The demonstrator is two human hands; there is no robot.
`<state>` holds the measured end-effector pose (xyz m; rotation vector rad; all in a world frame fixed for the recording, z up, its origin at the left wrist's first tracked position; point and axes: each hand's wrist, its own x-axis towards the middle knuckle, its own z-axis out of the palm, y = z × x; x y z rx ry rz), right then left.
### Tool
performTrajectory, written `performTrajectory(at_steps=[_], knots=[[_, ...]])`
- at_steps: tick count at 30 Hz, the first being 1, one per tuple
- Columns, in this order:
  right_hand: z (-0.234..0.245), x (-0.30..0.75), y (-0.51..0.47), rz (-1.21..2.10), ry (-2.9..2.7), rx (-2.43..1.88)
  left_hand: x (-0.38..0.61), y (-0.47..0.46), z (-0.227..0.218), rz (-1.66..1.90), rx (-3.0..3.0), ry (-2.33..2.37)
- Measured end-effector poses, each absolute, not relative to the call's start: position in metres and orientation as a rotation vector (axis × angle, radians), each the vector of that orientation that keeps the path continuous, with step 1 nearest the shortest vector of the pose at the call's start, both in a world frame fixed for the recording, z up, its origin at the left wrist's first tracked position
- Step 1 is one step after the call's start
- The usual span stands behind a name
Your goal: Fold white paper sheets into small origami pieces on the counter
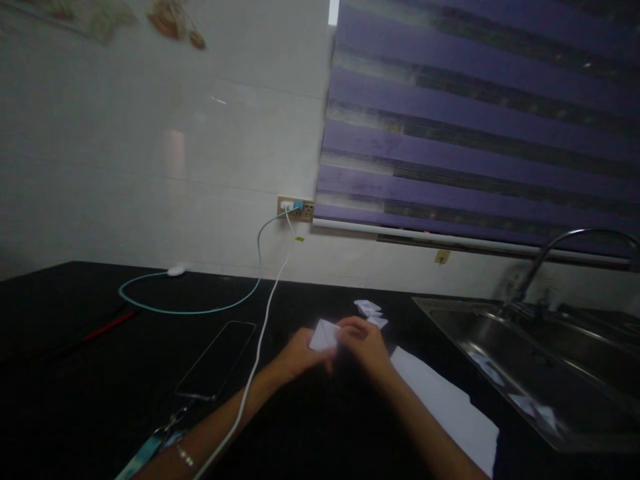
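Note:
A small piece of folded white paper [323, 335] is held up between both hands above the dark countertop, a crease line showing across it. My left hand [299, 352] grips its left and lower edge, thumb in front. On its right edge, my right hand [361, 340] pinches it with bent fingers. Just beyond the right hand lie several folded paper pieces [368, 307]. White paper sheets [445, 407] lie flat beside my right forearm, which partly covers them.
A phone [217, 360] with a strap lies left. A white cable [265, 320] runs from the wall outlet [303, 211] across my left forearm. A teal cable [200, 312] loops behind. At right is a steel sink [545, 347] with a faucet [535, 267]; paper pieces rest along its edge.

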<state>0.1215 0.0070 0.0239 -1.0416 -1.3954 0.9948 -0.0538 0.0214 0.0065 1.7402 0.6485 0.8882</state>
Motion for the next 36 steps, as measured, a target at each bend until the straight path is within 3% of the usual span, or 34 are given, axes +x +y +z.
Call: performTrajectory(at_steps=[14, 22, 31, 36], knots=[[0.029, 0.124, -0.001, 1.126, -1.580, -1.019, -0.058, 0.011, 0.021, 0.750, 1.573, 0.568], [0.017, 0.128, 0.012, 1.166, -1.292, -1.107, -0.059, 0.025, 0.009, 0.990, 1.731, 0.695], [0.020, 0.134, 0.011, 0.868, -1.720, -1.182, -0.056, 0.040, -0.002, 1.113, 1.639, 0.911], [0.014, 0.133, 0.013, 0.999, -1.699, -1.147, -0.060, 0.040, -0.001, 0.989, 1.487, 0.747]])
